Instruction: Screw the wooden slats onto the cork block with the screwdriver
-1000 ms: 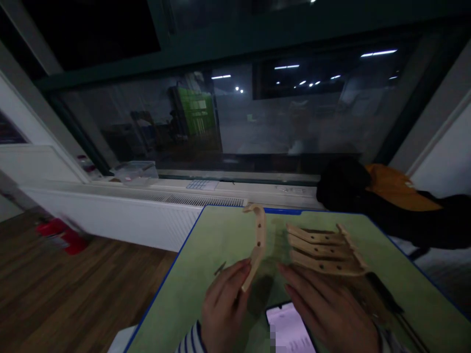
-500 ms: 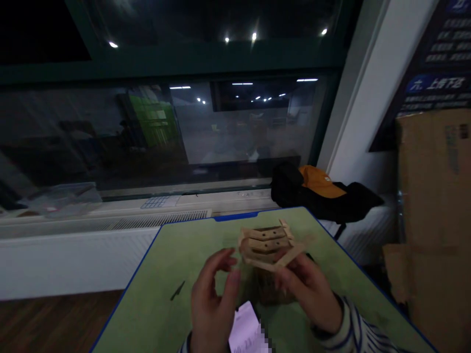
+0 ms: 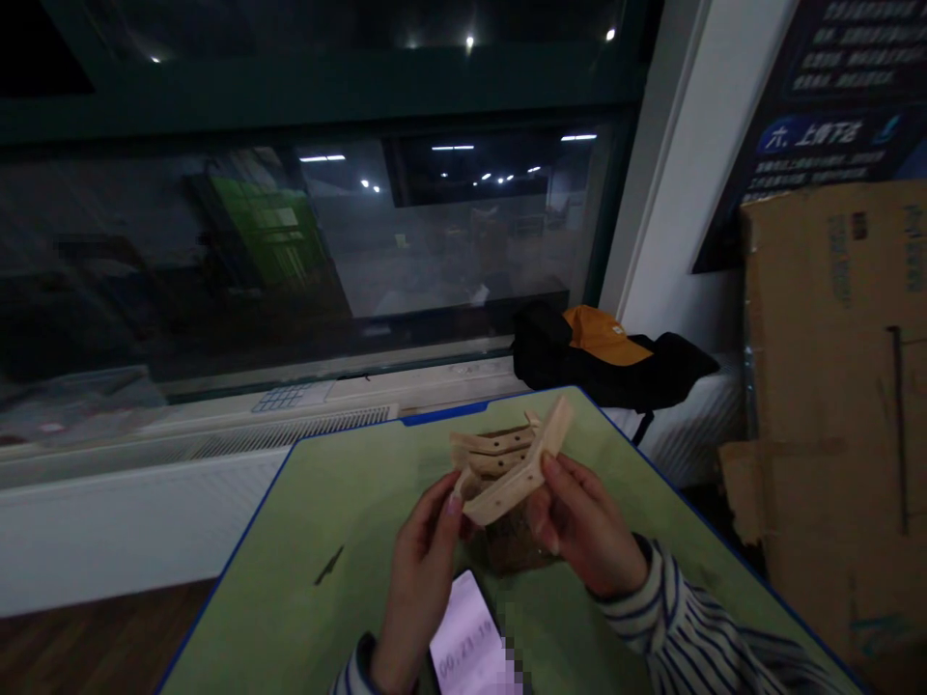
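Between both hands is a pale, wood-coloured strip (image 3: 503, 494) with small dark holes, bent up at its right end. My left hand (image 3: 427, 550) pinches the strip's curved left end. At the bend on the right, my right hand (image 3: 585, 516) grips it with thumb and fingers. Similar holed strips (image 3: 492, 444) lie just behind it; whether they are joined to it I cannot tell. A brown, box-like object (image 3: 518, 542) is under the strips, partly hidden by them and my right hand.
A lit phone (image 3: 467, 632) showing a timer lies on the green table (image 3: 348, 512) before me. A thin dark piece (image 3: 329, 566) is at the left. Beyond the table are a radiator (image 3: 238, 512), a black bag with an orange cap (image 3: 612, 338), and a cardboard box (image 3: 832, 386).
My left hand has closed on the strip's left end; before, it was apart with fingers spread. The strip's right end has swung upward in my right hand. The whole view has shifted slightly.
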`<state>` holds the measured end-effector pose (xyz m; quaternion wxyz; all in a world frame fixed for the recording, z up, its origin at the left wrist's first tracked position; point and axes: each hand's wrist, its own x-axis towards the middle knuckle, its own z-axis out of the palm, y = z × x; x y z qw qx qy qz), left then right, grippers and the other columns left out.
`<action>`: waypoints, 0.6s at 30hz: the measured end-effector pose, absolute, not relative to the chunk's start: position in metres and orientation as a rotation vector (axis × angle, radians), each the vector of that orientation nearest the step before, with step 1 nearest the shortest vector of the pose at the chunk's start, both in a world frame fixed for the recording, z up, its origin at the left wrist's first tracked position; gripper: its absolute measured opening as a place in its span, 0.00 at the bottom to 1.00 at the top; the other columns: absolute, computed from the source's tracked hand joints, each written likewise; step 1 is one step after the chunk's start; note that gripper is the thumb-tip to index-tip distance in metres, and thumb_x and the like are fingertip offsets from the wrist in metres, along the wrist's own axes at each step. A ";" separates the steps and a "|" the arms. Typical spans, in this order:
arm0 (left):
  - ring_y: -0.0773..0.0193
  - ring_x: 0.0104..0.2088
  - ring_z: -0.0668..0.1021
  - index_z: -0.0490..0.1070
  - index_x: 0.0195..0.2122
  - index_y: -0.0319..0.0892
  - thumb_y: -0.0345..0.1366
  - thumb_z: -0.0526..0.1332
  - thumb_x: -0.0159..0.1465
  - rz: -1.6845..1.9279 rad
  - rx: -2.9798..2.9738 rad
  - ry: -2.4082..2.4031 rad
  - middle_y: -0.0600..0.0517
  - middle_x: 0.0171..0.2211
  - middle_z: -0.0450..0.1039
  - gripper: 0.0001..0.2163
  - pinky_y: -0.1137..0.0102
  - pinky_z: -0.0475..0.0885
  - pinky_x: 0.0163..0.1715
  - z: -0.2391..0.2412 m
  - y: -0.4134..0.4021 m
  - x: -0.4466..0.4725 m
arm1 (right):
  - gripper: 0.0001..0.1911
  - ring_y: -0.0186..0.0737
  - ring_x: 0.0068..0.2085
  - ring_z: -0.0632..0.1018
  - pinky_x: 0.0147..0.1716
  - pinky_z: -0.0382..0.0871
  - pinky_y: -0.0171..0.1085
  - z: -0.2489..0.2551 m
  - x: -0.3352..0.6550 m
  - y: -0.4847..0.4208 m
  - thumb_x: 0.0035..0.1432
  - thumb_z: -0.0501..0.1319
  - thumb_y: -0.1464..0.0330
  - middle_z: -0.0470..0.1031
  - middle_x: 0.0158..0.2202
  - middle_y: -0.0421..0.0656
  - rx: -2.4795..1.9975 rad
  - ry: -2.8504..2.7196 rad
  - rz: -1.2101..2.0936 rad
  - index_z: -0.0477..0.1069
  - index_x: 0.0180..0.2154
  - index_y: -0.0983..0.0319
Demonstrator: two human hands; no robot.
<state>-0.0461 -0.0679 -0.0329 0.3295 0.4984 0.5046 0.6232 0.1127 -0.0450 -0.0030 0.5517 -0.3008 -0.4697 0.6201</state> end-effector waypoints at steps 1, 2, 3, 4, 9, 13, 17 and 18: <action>0.62 0.29 0.79 0.76 0.43 0.40 0.49 0.61 0.59 1.636 1.328 1.331 0.46 0.33 0.79 0.19 0.69 0.77 0.30 -0.034 -0.068 -0.046 | 0.20 0.27 0.13 0.59 0.12 0.49 0.28 -0.001 0.113 -0.046 0.58 0.57 0.51 0.63 0.14 0.34 -0.707 -1.111 1.467 0.64 0.31 0.62; 0.61 0.32 0.79 0.76 0.43 0.40 0.48 0.61 0.60 1.640 1.360 1.337 0.46 0.35 0.79 0.18 0.68 0.77 0.32 -0.035 -0.069 -0.045 | 0.19 0.27 0.13 0.59 0.12 0.48 0.28 0.001 0.113 -0.046 0.58 0.56 0.51 0.64 0.14 0.34 -0.705 -1.116 1.460 0.64 0.30 0.62; 0.60 0.35 0.80 0.76 0.43 0.41 0.47 0.61 0.59 1.640 1.402 1.334 0.46 0.37 0.78 0.17 0.68 0.77 0.35 -0.037 -0.069 -0.045 | 0.19 0.27 0.13 0.59 0.12 0.48 0.28 0.003 0.113 -0.047 0.60 0.55 0.52 0.63 0.14 0.34 -0.703 -1.130 1.446 0.63 0.30 0.62; 0.59 0.38 0.79 0.76 0.42 0.43 0.45 0.62 0.59 1.638 1.453 1.323 0.46 0.39 0.78 0.15 0.68 0.77 0.36 -0.038 -0.069 -0.045 | 0.19 0.26 0.13 0.58 0.12 0.48 0.28 0.003 0.113 -0.047 0.61 0.53 0.53 0.63 0.14 0.33 -0.702 -1.153 1.423 0.62 0.29 0.61; 0.58 0.46 0.78 0.78 0.39 0.46 0.41 0.62 0.60 1.618 1.632 1.319 0.46 0.45 0.76 0.09 0.64 0.75 0.45 -0.045 -0.071 -0.043 | 0.19 0.26 0.11 0.57 0.11 0.49 0.28 0.002 0.115 -0.050 0.66 0.46 0.58 0.63 0.14 0.33 -0.728 -1.373 1.174 0.62 0.28 0.61; 0.56 0.51 0.75 0.75 0.45 0.48 0.39 0.58 0.63 1.604 1.743 1.398 0.46 0.50 0.74 0.11 0.60 0.72 0.49 -0.046 -0.076 -0.043 | 0.10 0.31 0.17 0.70 0.15 0.62 0.30 -0.005 0.119 -0.056 0.64 0.53 0.65 0.73 0.21 0.39 -0.733 -1.640 0.745 0.69 0.34 0.62; 0.52 0.51 0.75 0.68 0.54 0.51 0.47 0.62 0.59 1.729 1.965 1.147 0.46 0.52 0.72 0.22 0.59 0.74 0.48 -0.047 -0.089 -0.046 | 0.09 0.40 0.29 0.78 0.30 0.72 0.38 -0.014 0.118 -0.061 0.57 0.60 0.70 0.79 0.29 0.46 -0.618 -1.865 0.179 0.72 0.42 0.63; 0.51 0.49 0.76 0.67 0.54 0.50 0.48 0.64 0.56 1.760 1.998 1.112 0.46 0.50 0.74 0.25 0.58 0.74 0.48 -0.048 -0.092 -0.047 | 0.11 0.40 0.29 0.78 0.30 0.72 0.38 -0.016 0.117 -0.061 0.58 0.59 0.71 0.79 0.28 0.46 -0.589 -1.900 0.057 0.72 0.43 0.64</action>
